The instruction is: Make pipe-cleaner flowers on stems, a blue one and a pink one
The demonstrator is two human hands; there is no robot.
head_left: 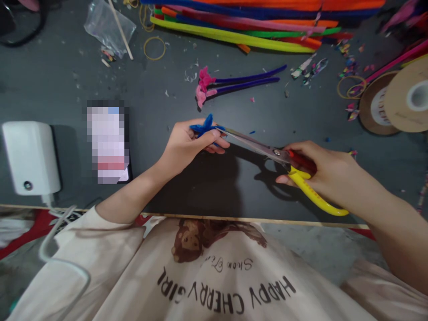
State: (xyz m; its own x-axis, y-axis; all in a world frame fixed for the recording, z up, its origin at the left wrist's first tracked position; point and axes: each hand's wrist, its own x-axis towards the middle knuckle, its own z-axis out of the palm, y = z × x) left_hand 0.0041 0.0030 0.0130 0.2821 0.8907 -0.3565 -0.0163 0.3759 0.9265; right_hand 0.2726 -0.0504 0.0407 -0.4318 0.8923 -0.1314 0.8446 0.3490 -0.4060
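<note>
Between the thumb and fingers of my left hand (187,145) is a blue pipe cleaner flower (206,126), its fuzzy petals sticking out above the thumb. My right hand (331,167) grips a pair of scissors (276,152) with red and yellow handles. The blades point left and their tips touch or nearly touch the flower's right side; whether they are closed on it I cannot tell. Beyond my left hand lie a dark pink flower (206,78) and a light pink flower (201,96), each on a dark blue pipe cleaner stem.
Colourful pipe cleaners (240,31) lie along the far edge. Ribbon spools (408,93) stand at the right, with scraps and rubber bands (154,48) about. On the left are a phone (109,142), a white power bank (30,156) with a cable, and a plastic bag (109,26).
</note>
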